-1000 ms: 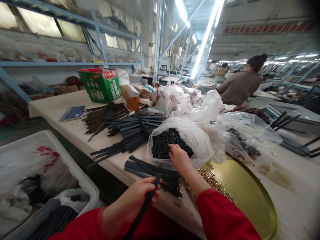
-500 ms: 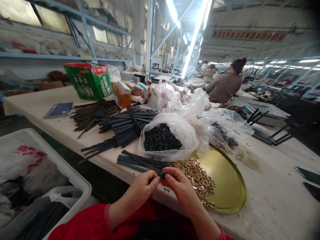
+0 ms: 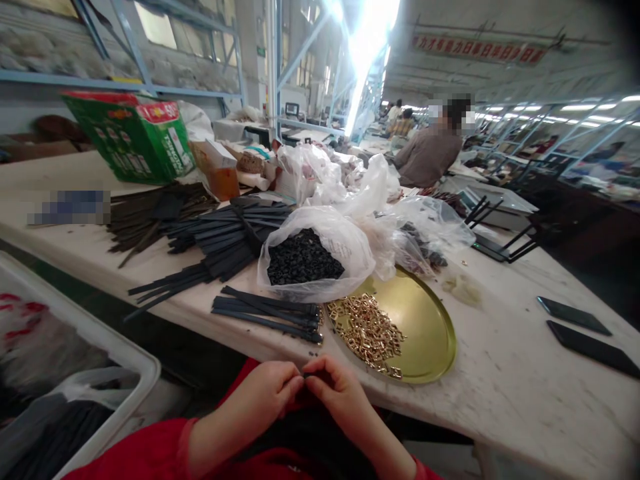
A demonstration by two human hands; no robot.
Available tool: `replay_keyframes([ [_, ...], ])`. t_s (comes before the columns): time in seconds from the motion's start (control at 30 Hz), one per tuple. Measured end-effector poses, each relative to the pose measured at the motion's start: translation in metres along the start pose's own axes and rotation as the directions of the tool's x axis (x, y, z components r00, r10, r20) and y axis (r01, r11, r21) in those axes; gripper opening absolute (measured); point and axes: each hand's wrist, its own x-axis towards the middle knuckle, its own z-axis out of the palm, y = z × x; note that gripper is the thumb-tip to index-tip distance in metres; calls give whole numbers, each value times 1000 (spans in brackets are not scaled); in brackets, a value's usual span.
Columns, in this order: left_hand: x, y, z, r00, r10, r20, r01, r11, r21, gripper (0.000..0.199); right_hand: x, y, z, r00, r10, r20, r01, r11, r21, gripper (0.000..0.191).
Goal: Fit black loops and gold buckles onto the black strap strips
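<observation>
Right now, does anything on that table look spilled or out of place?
Slightly: one small gold-coloured piece lies loose on the table, away from the gold tray where similar-looking metal pieces are heaped.

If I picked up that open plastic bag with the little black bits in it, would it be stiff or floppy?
Probably floppy: the bag looks thin and crinkly, with a wavy rim. It might spill if tipped, because its mouth gapes and the black bits look loose inside.
</observation>
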Motion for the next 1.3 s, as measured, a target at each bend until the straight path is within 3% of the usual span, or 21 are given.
replay_keyframes([
  [0.17,-6,-5,11,998,58,-26,-58,998,20,28,-6,12,5,1000,20,-13,-19,998,65,11],
  [0.3,-12,-11,19,999,25,-19,-26,998,-60,56,-12,11,11,1000,29,2,-29,994,107,8],
  [0.5,-13,-14,33,1000,-15,10,16,996,-92,61,-22,12,15,998,48,40,-52,992,116,8],
  [0.63,-14,-15,29,991,-62,121,78,987,-138,62,-25,17,6,994,103,24,-105,988,117,6],
  [0.73,-16,-16,17,980,-14,198,44,988,-150,61,-24,19,-1,991,127,-35,-118,974,192,13],
  [0.8,-16,-16,13,984,24,178,1,990,-139,58,-23,19,-1,989,128,-69,-108,965,240,19],
  [0.9,-11,-13,17,988,69,135,-48,986,-157,56,-23,17,7,989,128,-73,-113,976,184,28],
  [1.0,-2,-11,23,989,70,132,-41,977,-210,57,-22,16,10,989,139,-55,-131,984,123,33],
  [1.07,4,-9,24,989,49,139,-11,965,-263,58,-19,16,0,991,124,-41,-120,988,100,40],
  [1.13,8,-7,20,987,14,162,37,951,-307,58,-12,15,-22,993,73,-94,-75,997,-17,42],
  [1.2,10,-5,12,979,-34,199,101,936,-338,57,-1,14,-53,976,-13,-217,-54,952,-301,31],
  [1.27,11,-2,5,968,-80,237,165,915,-368,55,12,11,-84,961,-75,-266,-128,731,-670,20],
  [1.3,11,-1,3,962,-96,256,193,901,-387,53,18,10,-96,967,-79,-242,-142,622,-770,17],
])
